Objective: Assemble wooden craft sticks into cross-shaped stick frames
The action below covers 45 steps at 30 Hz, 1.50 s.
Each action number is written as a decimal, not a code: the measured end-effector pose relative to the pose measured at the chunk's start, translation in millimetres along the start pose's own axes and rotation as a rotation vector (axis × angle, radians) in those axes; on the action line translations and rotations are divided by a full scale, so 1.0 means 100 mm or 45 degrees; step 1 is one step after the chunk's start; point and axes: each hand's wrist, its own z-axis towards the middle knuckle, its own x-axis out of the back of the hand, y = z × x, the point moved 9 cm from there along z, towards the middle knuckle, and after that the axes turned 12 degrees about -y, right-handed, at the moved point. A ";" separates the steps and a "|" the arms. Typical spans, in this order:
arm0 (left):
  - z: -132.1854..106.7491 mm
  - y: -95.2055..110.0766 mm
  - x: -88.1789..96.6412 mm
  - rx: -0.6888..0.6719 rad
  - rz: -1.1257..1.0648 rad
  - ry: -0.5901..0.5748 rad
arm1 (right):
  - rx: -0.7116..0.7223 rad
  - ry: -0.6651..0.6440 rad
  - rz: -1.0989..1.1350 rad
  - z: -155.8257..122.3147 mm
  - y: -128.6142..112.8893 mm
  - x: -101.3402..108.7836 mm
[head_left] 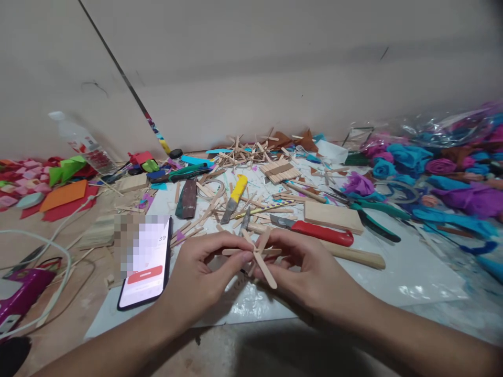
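Several pale wooden craft sticks cross at one middle point and form a star [267,269]. My left hand [216,262] pinches the star from the left, its thumb near the crossing. From the right, my right hand [304,262] grips the sticks with its fingers closed round the far side. The lower ends of some sticks are hidden behind my fingers. Just beyond my hands lie a red-handled knife [322,231], a yellow utility knife [236,199] and a wooden handle [353,255].
A phone [145,283] lies left of my left hand. Loose craft sticks [247,152] are heaped by the wall. Green-handled pliers [377,222] and a wood block [333,215] lie to the right. Blue and purple crepe paper [467,199] fills the far right; a plastic bottle [84,144] stands at left.
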 end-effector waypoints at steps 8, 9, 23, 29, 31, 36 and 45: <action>-0.05 0.04 -0.01 -0.017 0.061 0.053 | 0.014 0.071 0.191 0.00 0.09 -0.03; -0.06 0.05 -0.01 -0.021 0.073 0.068 | 0.013 0.100 0.198 0.00 0.08 -0.03; -0.06 0.11 -0.04 -0.104 0.109 0.010 | -0.007 -0.095 0.307 -0.02 0.08 -0.08; -0.05 0.21 0.01 -0.225 0.141 0.012 | 0.051 -0.084 -0.146 -0.05 -0.13 0.04; -0.05 0.21 0.02 -0.246 0.121 -0.015 | 0.159 -0.137 -0.273 -0.07 -0.24 0.09; 0.00 0.08 -0.05 -0.089 -0.117 -0.201 | 0.096 -0.144 0.273 0.00 -0.12 0.21; 0.00 0.11 -0.23 -0.065 -0.122 -0.422 | -0.261 -0.182 0.761 0.08 0.25 -0.11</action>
